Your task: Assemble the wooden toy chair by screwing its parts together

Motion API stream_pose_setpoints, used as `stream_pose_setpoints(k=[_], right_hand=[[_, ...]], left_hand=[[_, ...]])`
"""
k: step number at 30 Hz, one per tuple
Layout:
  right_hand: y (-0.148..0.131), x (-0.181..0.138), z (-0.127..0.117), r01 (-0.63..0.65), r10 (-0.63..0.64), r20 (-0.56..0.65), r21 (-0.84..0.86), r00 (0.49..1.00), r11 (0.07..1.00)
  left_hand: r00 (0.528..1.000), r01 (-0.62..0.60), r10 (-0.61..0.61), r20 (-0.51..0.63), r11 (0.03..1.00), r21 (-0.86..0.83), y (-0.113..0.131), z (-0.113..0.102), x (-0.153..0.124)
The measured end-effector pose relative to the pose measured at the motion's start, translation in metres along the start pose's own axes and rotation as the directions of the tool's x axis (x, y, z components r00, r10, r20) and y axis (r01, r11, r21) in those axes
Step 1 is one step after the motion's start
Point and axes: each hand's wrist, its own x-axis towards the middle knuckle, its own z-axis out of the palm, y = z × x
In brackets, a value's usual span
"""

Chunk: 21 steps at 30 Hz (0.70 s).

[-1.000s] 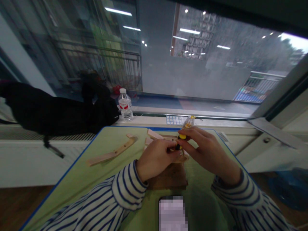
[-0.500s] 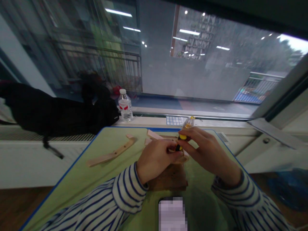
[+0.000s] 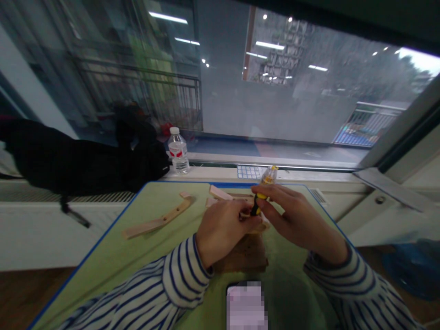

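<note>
My right hand [image 3: 288, 206] is closed, its fingertips pinching the yellow and black handle of a screwdriver [image 3: 255, 207] that stands roughly upright. Close against its lower end is my left hand [image 3: 225, 224], with thumb and forefinger pressed together; what they grip is hidden. Pale wooden pieces [image 3: 220, 192] show behind and beneath the hands. Below them lies a brown wooden block [image 3: 240, 256]. A curved wooden strip [image 3: 161, 220] with holes rests apart on the left of the green table.
A phone [image 3: 245, 307] lies at the table's [image 3: 113, 275] near edge. Beyond the right hand stands a clear, yellow-topped container [image 3: 270, 175]. On the sill are a water bottle [image 3: 178, 153], a blue-white gridded sheet [image 3: 250, 172] and a black bag [image 3: 92, 160].
The fingers of my right hand have shifted slightly on the screwdriver handle, the forefinger a little to the left. My left hand stays almost in place.
</note>
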Motion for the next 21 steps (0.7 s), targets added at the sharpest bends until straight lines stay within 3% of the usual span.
stream_pose_setpoints(k=[6, 15, 21], right_hand=[[0.002, -0.001, 0.001, 0.002, -0.002, -0.015, -0.002, 1.000, 1.000], [0.003, -0.002, 0.005, -0.020, 0.017, -0.046, -0.059, 0.999, 0.998], [0.002, -0.001, 0.005, -0.023, 0.019, -0.050, -0.096, 0.999, 0.995]], left_hand=[[1.000, 0.005, -0.005, -0.006, 0.998, 0.063, 0.000, 0.002, -0.001], [0.996, -0.033, 0.043, 0.073, 0.991, -0.130, -0.009, 0.003, 0.003], [0.996, -0.034, 0.047, 0.080, 0.987, -0.158, -0.013, 0.007, 0.004]])
